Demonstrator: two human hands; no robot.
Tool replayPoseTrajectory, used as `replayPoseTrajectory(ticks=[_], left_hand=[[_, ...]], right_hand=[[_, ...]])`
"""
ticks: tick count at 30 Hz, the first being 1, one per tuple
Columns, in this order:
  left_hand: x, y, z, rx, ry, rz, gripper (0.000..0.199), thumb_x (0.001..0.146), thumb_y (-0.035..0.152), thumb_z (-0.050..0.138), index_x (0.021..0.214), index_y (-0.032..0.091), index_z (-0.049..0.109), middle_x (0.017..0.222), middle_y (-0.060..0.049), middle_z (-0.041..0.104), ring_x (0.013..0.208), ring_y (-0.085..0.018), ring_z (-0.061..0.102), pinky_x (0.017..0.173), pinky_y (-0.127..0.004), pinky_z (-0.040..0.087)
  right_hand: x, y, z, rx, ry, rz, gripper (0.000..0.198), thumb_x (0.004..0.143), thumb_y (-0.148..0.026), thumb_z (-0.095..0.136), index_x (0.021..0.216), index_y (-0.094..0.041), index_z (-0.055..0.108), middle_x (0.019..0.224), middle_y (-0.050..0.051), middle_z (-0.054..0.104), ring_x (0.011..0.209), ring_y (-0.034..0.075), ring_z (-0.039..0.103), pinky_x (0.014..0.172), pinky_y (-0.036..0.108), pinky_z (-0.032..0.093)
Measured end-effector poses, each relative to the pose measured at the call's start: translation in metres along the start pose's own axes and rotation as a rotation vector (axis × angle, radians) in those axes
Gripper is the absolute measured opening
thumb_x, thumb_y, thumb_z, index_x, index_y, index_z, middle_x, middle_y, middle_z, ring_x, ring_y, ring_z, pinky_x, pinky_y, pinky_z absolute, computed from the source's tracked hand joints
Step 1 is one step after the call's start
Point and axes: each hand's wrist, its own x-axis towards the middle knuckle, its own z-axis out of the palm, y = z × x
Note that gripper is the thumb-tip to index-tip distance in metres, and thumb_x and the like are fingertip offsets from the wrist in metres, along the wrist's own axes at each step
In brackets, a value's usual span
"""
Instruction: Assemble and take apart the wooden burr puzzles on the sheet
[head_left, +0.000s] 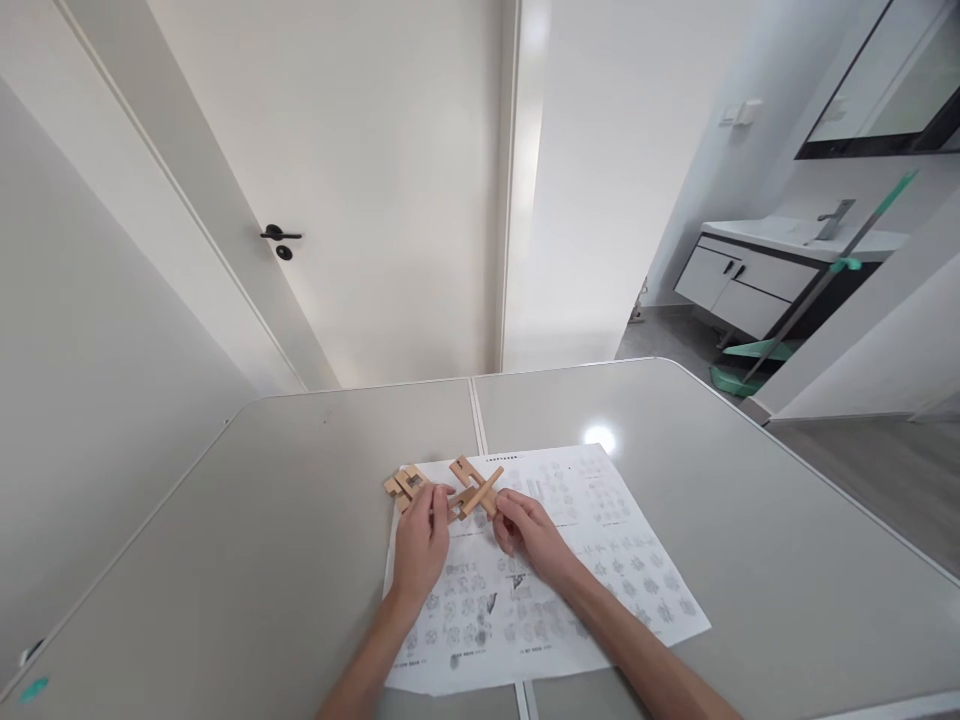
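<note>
Several notched wooden puzzle pieces meet crosswise between my two hands, over a printed sheet. My left hand pinches a notched wooden piece at the left side of this group. On the other side, my right hand has thumb and fingers closed on the lower right end of another notched piece. Fingers partly cover both gripped ends, and how the pieces fit together is too small to tell. More wooden pieces lie close together just beyond my left hand, at the sheet's upper left corner; one bears a dark mark.
The sheet carries rows of small grey diagrams and lies across the seam of a grey table. Past the table stands a white door with a black handle. At the right are a washbasin cabinet and a green dustpan.
</note>
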Motion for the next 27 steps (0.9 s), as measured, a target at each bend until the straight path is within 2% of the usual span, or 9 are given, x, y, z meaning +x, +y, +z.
replayPoseTrajectory(ticks=[2, 4, 8, 10, 13, 16, 22, 27], left_hand=[[0.0, 0.006, -0.002, -0.207, -0.021, -0.127, 0.049, 0.107, 0.053, 0.032, 0.095, 0.02, 0.066, 0.071, -0.001, 0.06, 0.061, -0.017, 0.057, 0.061, -0.029, 0.046], [0.001, 0.011, -0.004, -0.357, -0.022, -0.193, 0.052, 0.104, 0.06, 0.036, 0.091, 0.019, 0.065, 0.064, 0.002, 0.052, 0.055, -0.015, 0.049, 0.055, -0.027, 0.042], [0.001, 0.015, -0.005, -0.553, -0.072, -0.314, 0.047, 0.093, 0.066, 0.058, 0.101, 0.02, 0.066, 0.064, 0.005, 0.046, 0.054, -0.012, 0.044, 0.05, -0.023, 0.037], [0.001, 0.014, -0.004, -0.625, -0.089, -0.358, 0.049, 0.089, 0.067, 0.063, 0.101, 0.02, 0.066, 0.064, 0.005, 0.047, 0.054, -0.011, 0.044, 0.049, -0.022, 0.037], [0.002, 0.013, -0.003, -0.666, -0.073, -0.37, 0.05, 0.087, 0.067, 0.065, 0.102, 0.019, 0.066, 0.066, 0.005, 0.05, 0.054, -0.01, 0.043, 0.049, -0.02, 0.035], [0.003, 0.014, -0.002, -0.67, -0.073, -0.365, 0.05, 0.088, 0.067, 0.065, 0.102, 0.019, 0.065, 0.066, 0.004, 0.052, 0.054, -0.01, 0.043, 0.048, -0.02, 0.035], [0.004, 0.017, -0.002, -0.65, -0.096, -0.338, 0.048, 0.089, 0.066, 0.064, 0.102, 0.02, 0.065, 0.066, 0.004, 0.055, 0.052, -0.011, 0.046, 0.048, -0.022, 0.036], [0.004, 0.016, -0.002, -0.647, -0.138, -0.337, 0.046, 0.091, 0.064, 0.063, 0.102, 0.02, 0.065, 0.063, 0.004, 0.054, 0.052, -0.011, 0.047, 0.049, -0.022, 0.037]], right_hand=[[-0.002, -0.002, 0.002, -0.075, -0.028, -0.007, 0.043, 0.101, -0.054, 0.058, 0.073, -0.02, 0.053, 0.053, -0.006, 0.052, 0.046, 0.01, 0.041, 0.054, 0.027, 0.034], [-0.005, -0.004, 0.004, -0.139, -0.067, -0.008, 0.044, 0.101, -0.054, 0.058, 0.072, -0.021, 0.052, 0.051, -0.006, 0.051, 0.046, 0.01, 0.041, 0.055, 0.027, 0.035], [-0.007, -0.007, 0.005, -0.159, -0.129, 0.006, 0.046, 0.1, -0.056, 0.058, 0.071, -0.021, 0.051, 0.052, -0.005, 0.052, 0.047, 0.011, 0.044, 0.056, 0.028, 0.038], [-0.006, -0.007, 0.005, -0.104, -0.14, 0.01, 0.043, 0.1, -0.058, 0.058, 0.078, -0.021, 0.054, 0.058, -0.004, 0.056, 0.05, 0.012, 0.049, 0.057, 0.028, 0.042], [-0.003, -0.005, 0.004, -0.014, -0.127, -0.001, 0.04, 0.098, -0.06, 0.061, 0.107, -0.021, 0.059, 0.081, 0.001, 0.065, 0.065, 0.016, 0.062, 0.057, 0.028, 0.049], [-0.001, -0.002, 0.003, 0.041, -0.154, 0.027, 0.051, 0.098, -0.06, 0.061, 0.129, -0.02, 0.055, 0.098, 0.008, 0.069, 0.079, 0.02, 0.069, 0.06, 0.03, 0.054], [-0.001, -0.007, 0.002, 0.124, -0.191, 0.054, 0.053, 0.096, -0.06, 0.065, 0.129, -0.019, 0.059, 0.107, 0.012, 0.07, 0.088, 0.023, 0.07, 0.064, 0.031, 0.055], [-0.002, -0.008, 0.001, 0.132, -0.176, 0.042, 0.048, 0.098, -0.057, 0.064, 0.127, -0.02, 0.06, 0.102, 0.011, 0.071, 0.084, 0.021, 0.069, 0.064, 0.031, 0.054]])
